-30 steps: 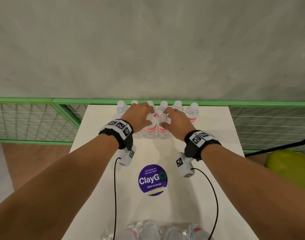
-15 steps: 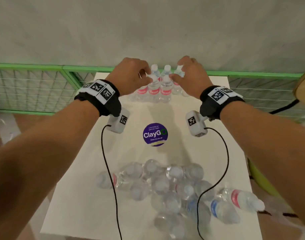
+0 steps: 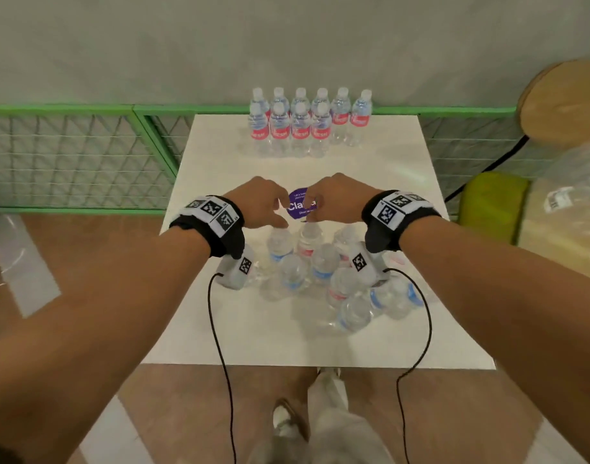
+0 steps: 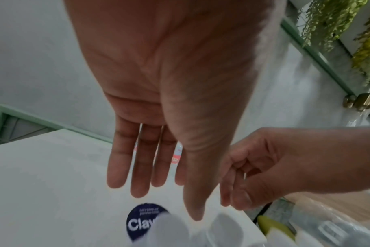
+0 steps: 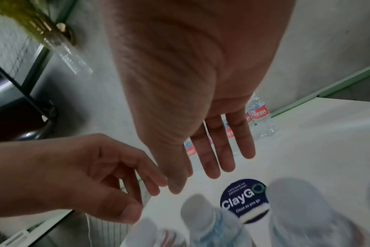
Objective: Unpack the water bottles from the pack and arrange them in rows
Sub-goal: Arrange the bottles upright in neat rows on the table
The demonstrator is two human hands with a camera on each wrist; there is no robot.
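Observation:
Two rows of upright water bottles (image 3: 307,125) with red labels stand at the far edge of the white table (image 3: 220,313). Nearer me, several loose bottles (image 3: 323,266) stand and lie in a cluster in clear wrap. My left hand (image 3: 273,212) and right hand (image 3: 315,209) hover side by side just above the far end of that cluster. Both are empty. In the left wrist view my left hand (image 4: 158,183) has straight fingers over white caps (image 4: 171,227). In the right wrist view my right hand (image 5: 211,163) is likewise spread above a cap (image 5: 201,210).
A purple round sticker (image 3: 298,204) lies mid-table, partly under my hands. A green mesh railing (image 3: 86,155) runs behind and to the left. A yellow-green seat (image 3: 491,202), a plastic-wrapped bundle (image 3: 568,202) and a round wooden top (image 3: 564,98) are on the right.
Both hands have let go of the far rows and drawn back toward me, from the table's far edge to just above the near cluster of bottles.

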